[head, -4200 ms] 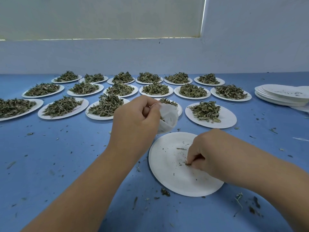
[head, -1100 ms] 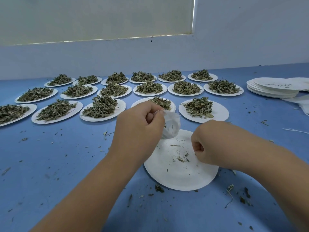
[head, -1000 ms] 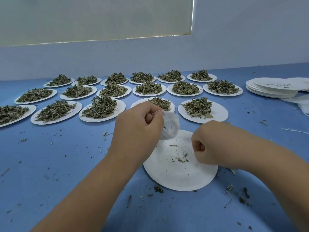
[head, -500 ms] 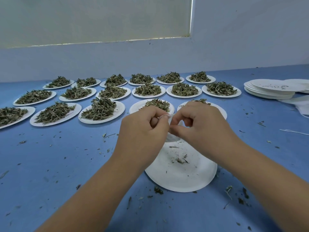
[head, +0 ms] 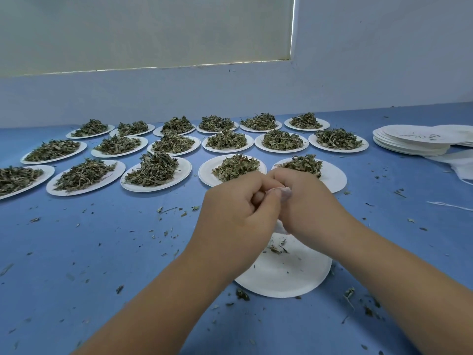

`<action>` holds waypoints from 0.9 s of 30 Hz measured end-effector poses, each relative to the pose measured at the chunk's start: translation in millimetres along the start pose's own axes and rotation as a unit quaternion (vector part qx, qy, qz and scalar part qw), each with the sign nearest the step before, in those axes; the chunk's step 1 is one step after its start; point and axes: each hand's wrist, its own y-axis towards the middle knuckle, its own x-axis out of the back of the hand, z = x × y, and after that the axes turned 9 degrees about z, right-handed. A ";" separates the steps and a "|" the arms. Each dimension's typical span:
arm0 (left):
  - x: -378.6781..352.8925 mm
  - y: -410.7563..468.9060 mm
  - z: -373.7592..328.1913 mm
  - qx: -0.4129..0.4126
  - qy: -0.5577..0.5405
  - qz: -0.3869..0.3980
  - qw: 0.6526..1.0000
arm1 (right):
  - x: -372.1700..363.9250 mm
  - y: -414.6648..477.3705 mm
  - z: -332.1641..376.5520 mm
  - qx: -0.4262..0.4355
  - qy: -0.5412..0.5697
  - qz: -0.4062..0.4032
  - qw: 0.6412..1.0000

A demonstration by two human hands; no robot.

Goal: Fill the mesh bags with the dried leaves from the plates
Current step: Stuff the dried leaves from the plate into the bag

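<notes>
Both my hands meet above the near white paper plate [head: 289,275], which holds only a few leaf crumbs. My left hand [head: 238,216] and my right hand [head: 307,206] pinch the top of a small white mesh bag [head: 280,228] between their fingertips. The bag is almost wholly hidden behind the hands; only a white sliver shows below them. Several plates heaped with dried green leaves [head: 153,167] stand in rows beyond.
A stack of used white plates [head: 409,142] sits at the far right, with white mesh cloth [head: 460,165] and a loose white string [head: 450,205] beside it. Leaf crumbs litter the blue table [head: 89,252]. A pale wall closes the back.
My right hand has left the near plate and come up to the bag held by my left hand. Both hands now pinch its top, closer together than half a second ago.
</notes>
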 end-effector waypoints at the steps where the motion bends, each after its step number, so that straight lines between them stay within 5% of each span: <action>1: -1.5 -0.5 -0.5 -0.002 0.002 0.007 1.000 | -0.6 0.5 -0.3 -0.004 -0.013 0.000 1.000; 4: -1.9 0.1 0.7 0.010 -0.006 0.008 1.000 | 5.2 -1.7 -1.6 -0.008 0.014 0.032 0.999; 9: 6.8 2.6 3.1 0.019 0.001 -0.022 1.000 | 17.6 -13.3 0.7 -0.003 0.228 0.190 0.955; 15: -0.2 -2.3 -5.6 -0.020 -0.017 0.013 1.000 | -0.5 -1.6 -0.1 -0.054 0.038 0.001 0.998; 17: 0.9 -2.5 -5.8 -0.036 -0.013 0.017 0.999 | -0.9 0.1 -2.3 -0.052 0.057 0.007 0.997; 21: 11.3 2.3 0.4 -0.019 -0.019 -0.032 0.999 | 6.7 -7.2 -3.2 -0.032 0.269 0.126 0.954; 27: 4.8 -2.7 -6.6 -0.028 -0.049 -0.018 0.998 | 0.1 -6.3 2.3 0.004 0.146 0.045 0.988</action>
